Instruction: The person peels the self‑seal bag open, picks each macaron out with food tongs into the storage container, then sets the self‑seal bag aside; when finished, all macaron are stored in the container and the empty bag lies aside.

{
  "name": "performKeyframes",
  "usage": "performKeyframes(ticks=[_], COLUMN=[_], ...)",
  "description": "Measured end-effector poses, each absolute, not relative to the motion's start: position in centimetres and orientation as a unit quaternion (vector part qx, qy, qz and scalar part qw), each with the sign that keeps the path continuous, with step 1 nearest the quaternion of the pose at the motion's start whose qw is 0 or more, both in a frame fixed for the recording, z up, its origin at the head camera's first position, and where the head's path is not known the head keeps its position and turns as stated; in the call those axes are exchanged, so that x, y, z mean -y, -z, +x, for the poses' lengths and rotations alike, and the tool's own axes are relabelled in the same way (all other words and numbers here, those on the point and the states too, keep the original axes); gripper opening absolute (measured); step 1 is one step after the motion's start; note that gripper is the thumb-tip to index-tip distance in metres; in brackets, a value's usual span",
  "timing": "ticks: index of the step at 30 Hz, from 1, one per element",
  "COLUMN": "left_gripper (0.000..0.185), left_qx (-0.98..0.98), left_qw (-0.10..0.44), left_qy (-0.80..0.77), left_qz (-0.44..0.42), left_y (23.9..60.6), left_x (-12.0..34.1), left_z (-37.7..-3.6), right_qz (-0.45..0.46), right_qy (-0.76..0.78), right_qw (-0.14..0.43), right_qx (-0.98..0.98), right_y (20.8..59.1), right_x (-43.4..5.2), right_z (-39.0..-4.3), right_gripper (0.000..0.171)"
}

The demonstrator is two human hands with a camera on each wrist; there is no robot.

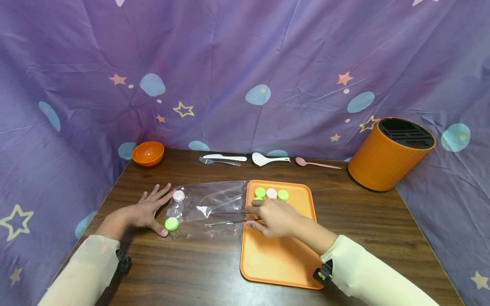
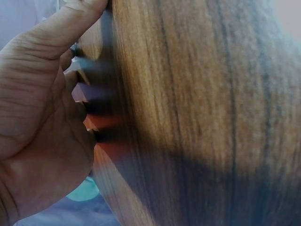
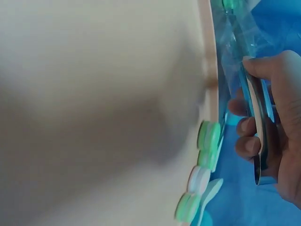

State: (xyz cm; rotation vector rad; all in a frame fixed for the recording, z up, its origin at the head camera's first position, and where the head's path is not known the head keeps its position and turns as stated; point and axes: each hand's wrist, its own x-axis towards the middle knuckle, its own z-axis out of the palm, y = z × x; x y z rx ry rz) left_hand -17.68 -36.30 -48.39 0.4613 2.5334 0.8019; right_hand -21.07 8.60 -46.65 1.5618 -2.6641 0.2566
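My left hand [image 1: 147,212] rests with spread fingers by the left end of a clear plastic bag [image 1: 222,195]. Beside its fingers and thumb are a pale pink macaron [image 1: 178,196] and a green macaron [image 1: 172,224]; whether they lie inside the bag or on it I cannot tell. Over the orange tray [image 1: 275,263], my right hand [image 1: 273,218] grips metal tongs [image 3: 256,103], whose arms reach left to the bag. Several more macarons, such as a green one [image 1: 283,195] and a pale one [image 1: 271,194], sit at the tray's far end, partly hidden by the hand.
Along the back lie a white knife [image 1: 226,157], a grey fork [image 1: 220,161], a white ladle [image 1: 268,160] and a pink spoon [image 1: 317,164]. An orange bowl [image 1: 148,154] stands back left, an orange knife block [image 1: 386,157] back right. Purple cloth [image 1: 229,63] hangs round the table.
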Motion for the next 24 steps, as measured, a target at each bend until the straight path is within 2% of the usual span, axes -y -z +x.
performKeyframes(ticks=[8,14,24], left_gripper=[0.141,0.140,0.139], left_qx=[-0.913,-0.915,-0.916], left_qw=[0.225,0.231,0.222], left_qy=[-0.295,-0.288,-0.290], left_qz=[0.168,0.161,0.165], left_y=[48.7,48.4,48.6], left_x=[36.4,36.2,36.3], left_z=[-17.9,-17.9,-17.8], right_qz=[0.542,0.555,0.569], right_qy=[-0.089,-0.091,-0.080], right_qw=[-0.002,0.002,0.036], right_qx=[0.836,0.827,0.817], right_y=[47.0,48.2,49.0], right_x=[-6.1,-4.6,-1.4], right_z=[-22.2,-22.7,-22.2], right_gripper=[0.018,0.039,0.043])
